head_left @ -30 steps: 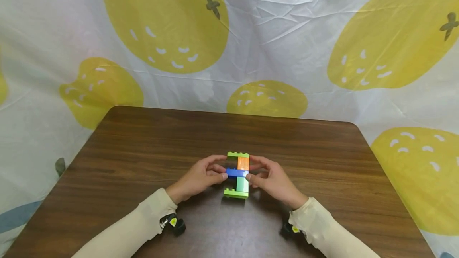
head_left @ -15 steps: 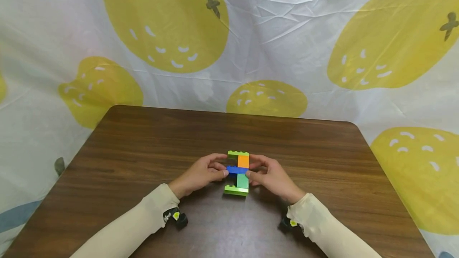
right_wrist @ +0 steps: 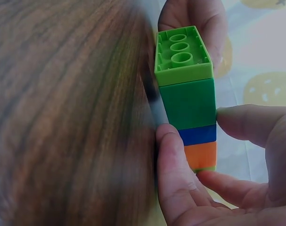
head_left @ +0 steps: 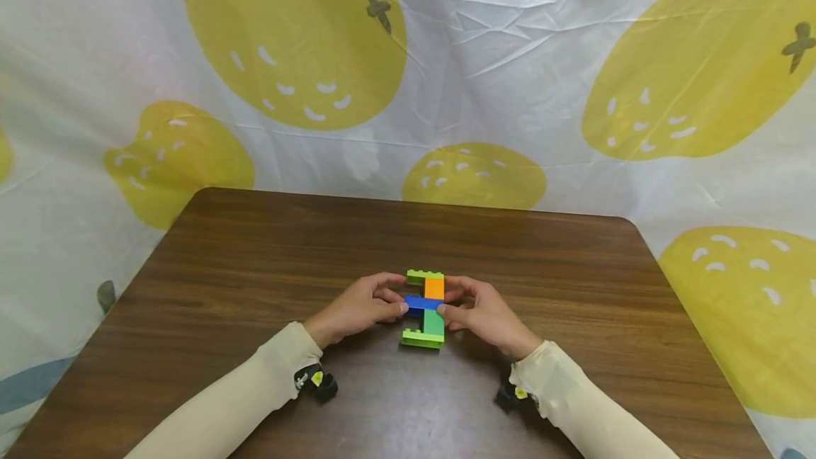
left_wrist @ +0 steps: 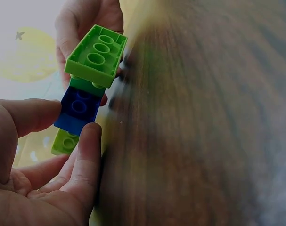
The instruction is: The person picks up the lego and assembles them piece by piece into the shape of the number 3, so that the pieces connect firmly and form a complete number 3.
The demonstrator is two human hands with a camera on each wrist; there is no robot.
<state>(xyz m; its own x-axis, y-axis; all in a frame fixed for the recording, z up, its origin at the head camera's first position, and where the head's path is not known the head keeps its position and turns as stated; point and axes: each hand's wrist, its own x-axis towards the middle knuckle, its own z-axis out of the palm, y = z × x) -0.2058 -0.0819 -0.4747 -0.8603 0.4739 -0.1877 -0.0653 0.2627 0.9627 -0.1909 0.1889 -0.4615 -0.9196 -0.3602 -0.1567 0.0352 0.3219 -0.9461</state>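
Note:
Both hands hold one joined set of toy building bricks above the table in the head view. A blue brick (head_left: pixel 422 302) crosses its middle, between an orange brick (head_left: pixel 434 288) and a green brick (right_wrist: pixel 189 104). Lime-green bricks cap the far end (head_left: pixel 425 276) and the near end (left_wrist: pixel 96 55), where hollow undersides with round tubes show. My left hand (head_left: pixel 354 309) pinches the protruding left end of the blue brick between thumb and fingers. On the other side my right hand (head_left: pixel 484 315) grips the set around its middle, its thumb at the blue brick.
A dark wood-grain table (head_left: pixel 287 239) lies beneath the hands. Behind it hangs a white cloth (head_left: pixel 497 55) printed with large yellow fruit. Small black devices are strapped at the left wrist (head_left: pixel 325 386) and the right wrist (head_left: pixel 506 395).
The joined bricks have shifted slightly right and tilted a little, with my left hand moving along to the right. Both hands keep their hold.

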